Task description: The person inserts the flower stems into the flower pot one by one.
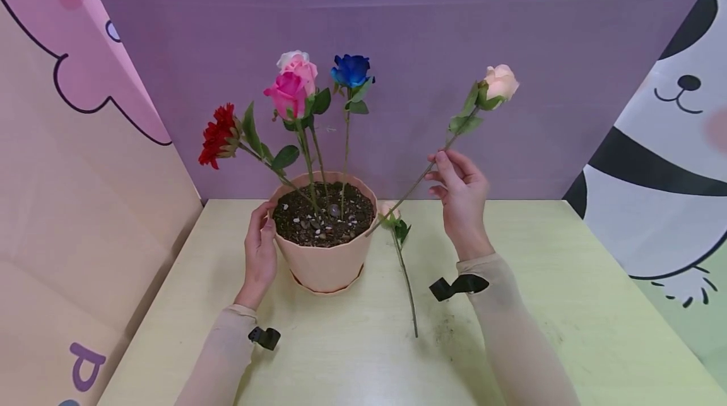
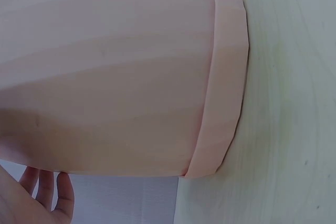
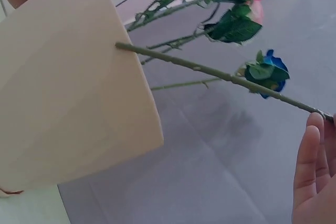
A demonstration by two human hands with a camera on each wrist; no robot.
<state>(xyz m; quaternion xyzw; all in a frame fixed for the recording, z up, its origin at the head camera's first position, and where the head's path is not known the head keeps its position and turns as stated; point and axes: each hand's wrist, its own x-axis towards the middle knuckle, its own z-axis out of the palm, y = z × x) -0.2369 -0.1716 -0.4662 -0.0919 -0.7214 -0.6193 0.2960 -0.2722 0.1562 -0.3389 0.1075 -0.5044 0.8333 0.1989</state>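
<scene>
In the head view a peach flower pot (image 1: 324,264) full of dark soil (image 1: 295,223) stands on its saucer. My left hand (image 1: 262,254) holds the pot's left side, fingers curving round it near the rim. My right hand (image 1: 462,197) pinches the stem of a pale peach rose (image 1: 501,83) between thumb and fingers. That rose leans up to the right, its lower stem end overlapping the pot's right rim. In the right wrist view, the cut end of the stem (image 3: 210,72) shows in front of the pot's outer wall (image 3: 79,93).
Planted in the pot are a red flower (image 1: 218,136), pink roses (image 1: 289,93) and a blue rose (image 1: 351,71). Another pale rose (image 1: 390,211) lies on the table (image 1: 352,343), right of the pot. A purple backdrop (image 1: 409,27) rises behind.
</scene>
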